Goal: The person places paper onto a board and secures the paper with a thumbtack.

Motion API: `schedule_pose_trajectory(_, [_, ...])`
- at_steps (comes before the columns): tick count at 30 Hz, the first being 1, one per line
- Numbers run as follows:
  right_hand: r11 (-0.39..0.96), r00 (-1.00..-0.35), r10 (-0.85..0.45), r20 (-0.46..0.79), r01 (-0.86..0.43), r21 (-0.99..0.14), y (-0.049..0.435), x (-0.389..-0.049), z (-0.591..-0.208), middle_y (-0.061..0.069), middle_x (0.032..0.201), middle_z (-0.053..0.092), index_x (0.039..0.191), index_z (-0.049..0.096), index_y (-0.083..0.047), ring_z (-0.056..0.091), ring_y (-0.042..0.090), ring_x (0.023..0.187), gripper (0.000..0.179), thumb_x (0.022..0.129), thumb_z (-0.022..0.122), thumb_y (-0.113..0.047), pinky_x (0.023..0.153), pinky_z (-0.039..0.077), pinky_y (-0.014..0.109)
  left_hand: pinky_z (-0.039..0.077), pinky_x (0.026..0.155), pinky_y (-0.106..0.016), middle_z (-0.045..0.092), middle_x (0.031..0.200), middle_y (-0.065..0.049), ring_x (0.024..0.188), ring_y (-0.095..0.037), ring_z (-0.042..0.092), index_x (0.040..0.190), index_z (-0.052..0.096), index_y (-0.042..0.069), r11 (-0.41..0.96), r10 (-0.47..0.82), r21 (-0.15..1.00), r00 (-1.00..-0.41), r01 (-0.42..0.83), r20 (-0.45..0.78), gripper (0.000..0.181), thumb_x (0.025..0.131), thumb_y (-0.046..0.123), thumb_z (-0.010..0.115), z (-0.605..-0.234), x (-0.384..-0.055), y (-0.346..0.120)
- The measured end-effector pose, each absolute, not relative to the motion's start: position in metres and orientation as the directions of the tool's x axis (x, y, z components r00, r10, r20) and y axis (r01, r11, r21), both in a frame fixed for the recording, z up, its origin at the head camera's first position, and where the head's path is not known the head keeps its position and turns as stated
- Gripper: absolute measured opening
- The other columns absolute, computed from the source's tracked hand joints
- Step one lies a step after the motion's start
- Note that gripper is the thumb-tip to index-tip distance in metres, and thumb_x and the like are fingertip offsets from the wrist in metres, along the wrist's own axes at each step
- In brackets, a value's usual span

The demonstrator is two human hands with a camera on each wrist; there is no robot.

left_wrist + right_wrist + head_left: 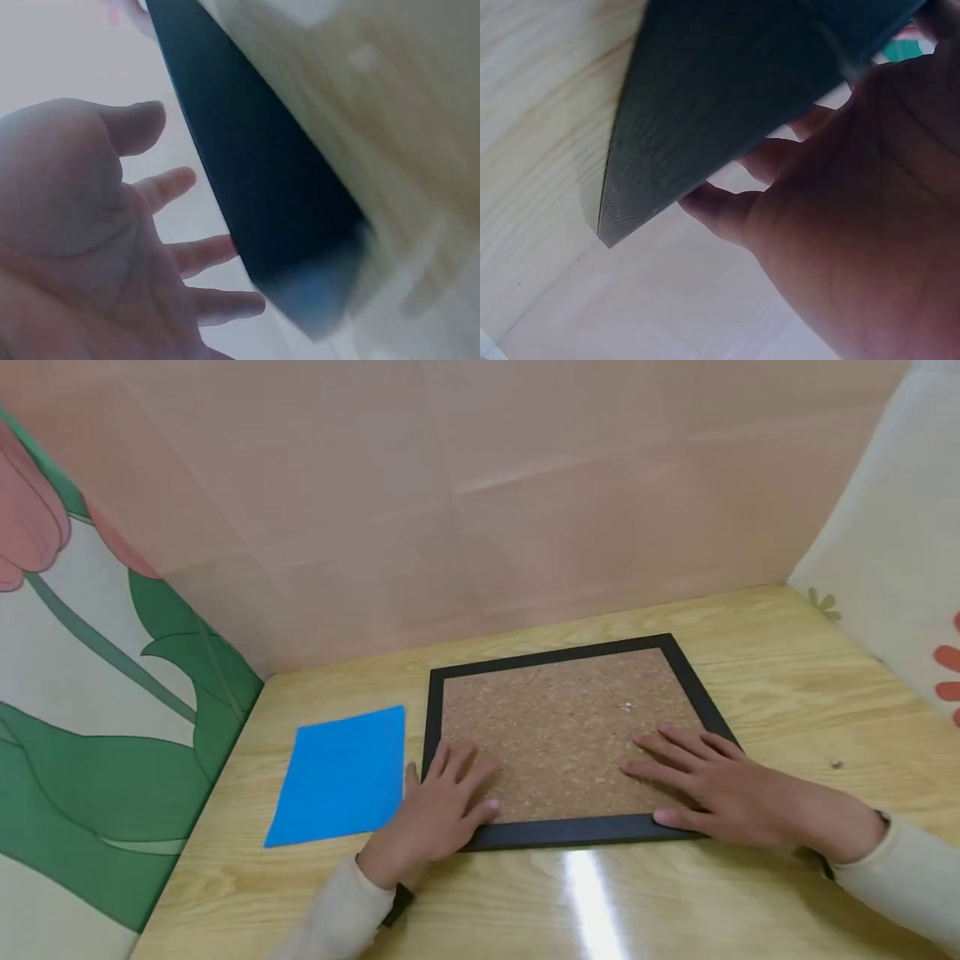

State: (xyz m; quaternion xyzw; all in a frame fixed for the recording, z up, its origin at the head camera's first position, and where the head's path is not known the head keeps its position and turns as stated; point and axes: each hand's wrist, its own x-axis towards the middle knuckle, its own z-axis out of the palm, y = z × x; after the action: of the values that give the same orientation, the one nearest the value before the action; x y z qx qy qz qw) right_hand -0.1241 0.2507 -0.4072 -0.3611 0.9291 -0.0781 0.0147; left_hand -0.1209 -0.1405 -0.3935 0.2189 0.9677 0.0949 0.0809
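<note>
A cork board [555, 743] with a black frame [570, 833] lies flat on the wooden table. My left hand [442, 806] rests on its lower left corner with the fingers spread over the cork. On the lower right part, my right hand [712, 785] lies with spread fingers, its thumb on the front strip of the frame. In the left wrist view, the black frame edge [240, 150] passes beside the extended fingers of my left hand [82, 202]. The right wrist view has my right hand [840, 217] along the frame's side [682, 127]. A tiny pale object [628, 706] sits on the cork.
A blue sheet [341, 777] lies on the table [225, 877] left of the board, close to my left hand. Another tiny object [837, 764] is on the wood at the right. A pinkish backdrop [480, 502] and flower-printed cloths [97, 693] enclose the table.
</note>
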Motion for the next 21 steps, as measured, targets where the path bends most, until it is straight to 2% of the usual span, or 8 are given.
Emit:
schedule_pose_trajectory(3, [0.725,-0.738,-0.674,0.026,-0.668,-0.165,0.251,-0.124,-0.407,0.002,0.166,0.025,0.156,0.028,-0.040,-0.007,0.012,0.156,0.060,0.102,0.048,-0.052,0.111,-0.025,0.018,0.016,0.104,-0.083,0.024,0.165,-0.008,0.153,-0.045,0.010,0.155,0.032,0.037,0.902,0.389,0.240,-0.916,0.358,-0.095,0.053,0.104,0.051,0.041,-0.393,-0.130,-0.151])
schedule_pose_trajectory(7, [0.726,-0.744,-0.668,0.025,-0.659,-0.197,0.249,-0.123,-0.406,0.003,0.166,0.025,0.156,0.029,-0.040,-0.005,0.013,0.156,0.059,0.102,0.047,-0.052,0.122,-0.016,0.035,0.015,0.106,-0.082,0.022,0.166,-0.010,0.154,-0.045,0.010,0.155,0.032,0.034,0.931,0.284,0.264,-0.955,0.254,-0.084,0.053,0.105,0.050,0.041,-0.394,-0.144,-0.172])
schedule_pose_trajectory(10, [0.732,-0.748,-0.663,0.012,-0.652,-0.198,0.250,-0.123,-0.405,0.003,0.166,0.024,0.156,0.028,-0.040,-0.002,0.018,0.157,0.059,0.102,0.046,-0.052,0.123,-0.016,0.037,0.014,0.107,-0.082,0.019,0.167,-0.011,0.154,-0.046,0.007,0.157,0.028,0.034,0.948,0.207,0.267,-0.974,0.176,-0.093,0.057,0.105,0.051,0.040,-0.394,-0.152,-0.190])
schedule_pose_trajectory(12, [0.734,-0.750,-0.662,0.004,-0.649,-0.202,0.250,-0.124,-0.404,0.003,0.166,0.024,0.156,0.028,-0.040,0.000,0.018,0.157,0.059,0.102,0.046,-0.053,0.124,-0.012,0.043,0.015,0.106,-0.082,0.018,0.167,-0.012,0.153,-0.046,0.007,0.159,0.024,0.034,0.957,0.170,0.252,-0.981,0.142,-0.092,0.059,0.105,0.052,0.039,-0.394,-0.155,-0.202])
schedule_pose_trajectory(14, [0.741,-0.755,-0.656,-0.009,-0.641,-0.202,0.252,-0.124,-0.403,0.003,0.167,0.024,0.156,0.028,-0.040,0.003,0.022,0.157,0.059,0.102,0.046,-0.054,0.123,-0.015,0.039,0.015,0.105,-0.083,0.018,0.166,-0.014,0.152,-0.049,0.008,0.159,0.022,0.033,0.958,0.143,0.260,-0.986,0.117,-0.087,0.060,0.105,0.051,0.040,-0.395,-0.159,-0.213])
schedule_pose_trajectory(17, [0.743,-0.762,-0.648,-0.015,-0.627,-0.232,0.251,-0.124,-0.401,0.003,0.167,0.024,0.156,0.029,-0.041,0.005,0.024,0.157,0.059,0.101,0.047,-0.054,0.122,0.002,0.055,0.015,0.103,-0.084,0.018,0.165,-0.018,0.151,-0.052,0.007,0.159,0.022,0.029,0.956,0.099,0.285,-0.992,0.071,-0.084,0.061,0.105,0.047,0.043,-0.394,-0.165,-0.232])
schedule_pose_trajectory(20, [0.740,-0.761,-0.649,-0.014,-0.627,-0.246,0.251,-0.122,-0.402,0.003,0.166,0.024,0.156,0.029,-0.041,0.008,0.026,0.157,0.059,0.101,0.047,-0.054,0.122,0.003,0.056,0.017,0.102,-0.085,0.016,0.164,-0.023,0.150,-0.054,0.006,0.159,0.022,0.025,0.953,0.039,0.304,-0.995,0.011,-0.087,0.062,0.105,0.042,0.046,-0.393,-0.170,-0.254])
schedule_pose_trajectory(21, [0.738,-0.761,-0.649,-0.010,-0.626,-0.253,0.251,-0.122,-0.403,0.003,0.166,0.024,0.155,0.030,-0.041,0.009,0.026,0.157,0.059,0.101,0.048,-0.054,0.120,0.008,0.057,0.018,0.101,-0.085,0.016,0.163,-0.024,0.149,-0.055,0.006,0.159,0.022,0.023,0.951,0.019,0.310,-0.996,-0.009,-0.086,0.062,0.104,0.041,0.048,-0.392,-0.170,-0.262])
